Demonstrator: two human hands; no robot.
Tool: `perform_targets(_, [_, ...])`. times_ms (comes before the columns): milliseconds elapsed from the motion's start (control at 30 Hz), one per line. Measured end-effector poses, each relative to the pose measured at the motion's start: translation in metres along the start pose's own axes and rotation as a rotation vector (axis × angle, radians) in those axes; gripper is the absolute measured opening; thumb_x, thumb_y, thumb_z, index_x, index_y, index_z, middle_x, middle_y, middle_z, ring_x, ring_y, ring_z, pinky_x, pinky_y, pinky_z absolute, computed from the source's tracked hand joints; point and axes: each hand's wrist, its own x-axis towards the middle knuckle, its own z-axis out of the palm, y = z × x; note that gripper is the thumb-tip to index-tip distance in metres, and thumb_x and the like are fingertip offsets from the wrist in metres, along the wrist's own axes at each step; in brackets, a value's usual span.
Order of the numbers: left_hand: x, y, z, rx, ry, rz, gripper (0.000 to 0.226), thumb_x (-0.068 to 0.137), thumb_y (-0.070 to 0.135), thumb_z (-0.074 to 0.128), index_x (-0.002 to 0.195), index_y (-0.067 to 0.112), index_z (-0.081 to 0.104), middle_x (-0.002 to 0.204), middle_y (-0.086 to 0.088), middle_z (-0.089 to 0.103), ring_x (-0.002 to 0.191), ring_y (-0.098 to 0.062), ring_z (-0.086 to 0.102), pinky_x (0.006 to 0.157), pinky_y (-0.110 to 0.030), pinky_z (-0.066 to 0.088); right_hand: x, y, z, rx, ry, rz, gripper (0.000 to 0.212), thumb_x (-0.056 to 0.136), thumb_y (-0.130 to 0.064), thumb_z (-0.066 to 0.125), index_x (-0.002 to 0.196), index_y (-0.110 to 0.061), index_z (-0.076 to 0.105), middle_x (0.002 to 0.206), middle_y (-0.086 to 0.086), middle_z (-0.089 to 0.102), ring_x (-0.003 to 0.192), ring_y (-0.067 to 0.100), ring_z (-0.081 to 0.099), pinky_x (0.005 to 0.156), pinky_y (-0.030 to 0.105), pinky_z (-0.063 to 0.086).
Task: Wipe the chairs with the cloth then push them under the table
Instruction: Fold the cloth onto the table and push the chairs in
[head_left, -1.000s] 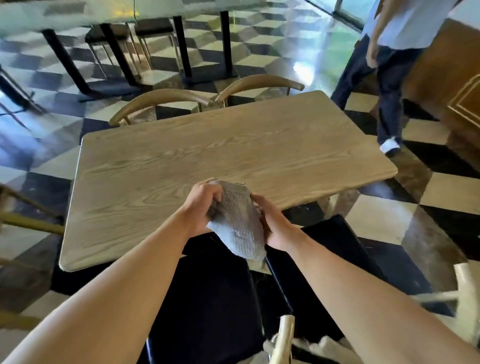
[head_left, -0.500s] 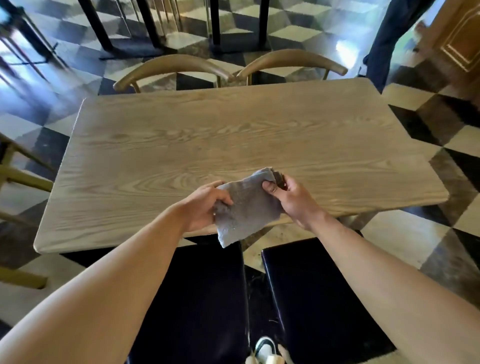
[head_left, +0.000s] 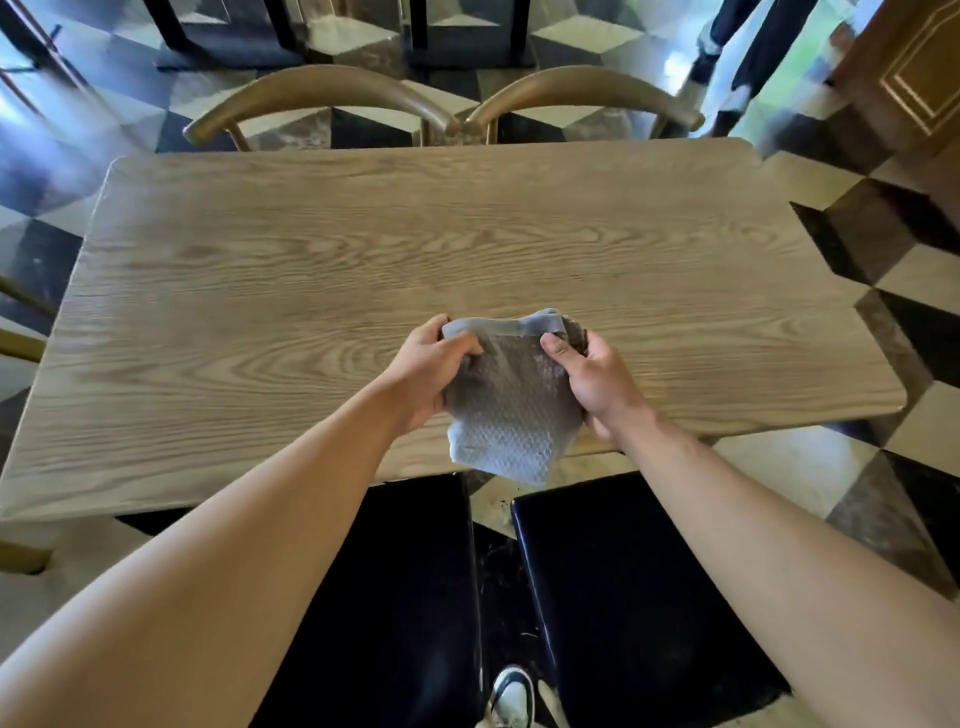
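I look down over a wooden desk with both arms stretched forward. My left hand and right hand each pinch an upper corner of a grey waffle-textured cloth, so each grip is narrow and closed on fabric; the cloth hangs between them just above the desk's near edge, its lower corner drooping past it. Below my arms stand two chairs with black padded seats, the left seat and the right seat, side by side, only their front edges tucked under the desk. Two far chairs show curved wooden backs beyond the opposite edge. I judge that I am readying the cloth and that wiping has not begun. To do this well, I should fold it into a flat pad that fills one palm, then lower it to one seat and wipe in overlapping strokes from back to front, keeping loose corners from trailing. The other hand can steady that chair.
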Motion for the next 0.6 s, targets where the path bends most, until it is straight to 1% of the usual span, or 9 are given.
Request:
perform_targets(67, [0.012, 0.001, 0.002, 0.182, 0.097, 0.081, 0.014, 0.082, 0.016, 0.064, 0.077, 0.022, 0.053, 0.072, 0.002, 0.056, 0.066, -0.016, 0.053, 0.058, -0.028, 0.044, 0.006, -0.003, -0.001, -0.008, 0.030, 0.007, 0.021, 0.097, -0.021, 0.068, 0.115, -0.010, 0.063, 0.107, 0.008, 0.070, 0.097, 0.020, 0.065, 0.093, 0.042, 0.052])
perform_targets(133, [0.023, -0.003, 0.004, 0.283, 0.145, 0.133, 0.015, 0.086, 0.020, 0.066, 0.083, 0.020, 0.052, 0.075, 0.002, 0.058, 0.066, -0.015, 0.054, 0.057, -0.027, 0.043, 0.013, -0.004, -0.001, -0.012, 0.056, 0.011, 0.025, 0.097, -0.020, 0.068, 0.117, -0.006, 0.062, 0.111, 0.012, 0.070, 0.101, 0.024, 0.065, 0.101, 0.048, 0.051])
perform_targets(233, [0.034, -0.005, 0.007, 0.253, 0.238, 0.193, 0.016, 0.084, 0.025, 0.069, 0.085, 0.018, 0.054, 0.082, -0.001, 0.062, 0.072, -0.016, 0.058, 0.065, -0.035, 0.048, 0.023, -0.013, 0.003, 0.007, 0.083, 0.001, 0.032, 0.097, -0.021, 0.069, 0.120, -0.001, 0.063, 0.118, 0.020, 0.071, 0.110, 0.034, 0.067, 0.104, 0.054, 0.050])
perform_targets(300, [0.036, 0.002, 0.009, 0.195, 0.304, 0.247, 0.019, 0.079, 0.028, 0.071, 0.087, 0.017, 0.058, 0.083, -0.001, 0.066, 0.071, -0.014, 0.061, 0.066, -0.035, 0.052, 0.027, -0.025, 0.009, 0.058, 0.073, -0.009, 0.027, 0.097, -0.020, 0.067, 0.117, -0.002, 0.065, 0.119, 0.022, 0.070, 0.113, 0.037, 0.066, 0.106, 0.057, 0.048])
perform_targets(333, [0.036, 0.005, 0.008, 0.172, 0.338, 0.276, 0.022, 0.077, 0.030, 0.072, 0.088, 0.016, 0.060, 0.083, -0.002, 0.067, 0.071, -0.014, 0.063, 0.066, -0.035, 0.053, 0.028, -0.032, 0.014, 0.094, 0.050, -0.006, 0.024, 0.098, -0.018, 0.066, 0.116, -0.003, 0.066, 0.118, 0.023, 0.070, 0.110, 0.036, 0.066, 0.106, 0.058, 0.048])
perform_targets(433, [0.035, 0.010, -0.004, 0.111, 0.452, 0.323, 0.031, 0.073, 0.033, 0.074, 0.092, 0.012, 0.062, 0.089, -0.008, 0.072, 0.075, -0.015, 0.066, 0.069, -0.037, 0.056, 0.025, -0.050, 0.031, 0.188, -0.076, 0.010, 0.027, 0.096, -0.009, 0.064, 0.119, 0.007, 0.064, 0.117, 0.028, 0.069, 0.102, 0.035, 0.067, 0.100, 0.057, 0.051])
perform_targets(467, [0.035, 0.009, -0.009, 0.106, 0.485, 0.322, 0.035, 0.073, 0.034, 0.074, 0.095, 0.010, 0.061, 0.092, -0.010, 0.072, 0.077, -0.015, 0.066, 0.069, -0.038, 0.056, 0.023, -0.054, 0.036, 0.208, -0.138, 0.013, 0.027, 0.095, -0.005, 0.064, 0.118, 0.009, 0.064, 0.112, 0.028, 0.070, 0.098, 0.034, 0.068, 0.094, 0.053, 0.055])
perform_targets(533, [0.038, 0.003, -0.019, 0.155, 0.519, 0.302, 0.038, 0.074, 0.037, 0.075, 0.097, 0.012, 0.059, 0.093, -0.009, 0.071, 0.079, -0.015, 0.067, 0.068, -0.035, 0.055, 0.024, -0.056, 0.044, 0.212, -0.246, 0.023, 0.019, 0.094, -0.001, 0.064, 0.110, 0.007, 0.066, 0.101, 0.024, 0.073, 0.091, 0.032, 0.072, 0.084, 0.046, 0.061])
perform_targets(600, [0.042, -0.005, -0.023, 0.212, 0.505, 0.248, 0.039, 0.076, 0.042, 0.076, 0.098, 0.016, 0.057, 0.094, -0.004, 0.070, 0.084, -0.016, 0.068, 0.071, -0.034, 0.055, 0.029, -0.047, 0.042, 0.170, -0.211, 0.041, 0.015, 0.094, -0.001, 0.064, 0.108, 0.003, 0.067, 0.103, 0.023, 0.073, 0.092, 0.031, 0.072, 0.084, 0.044, 0.061])
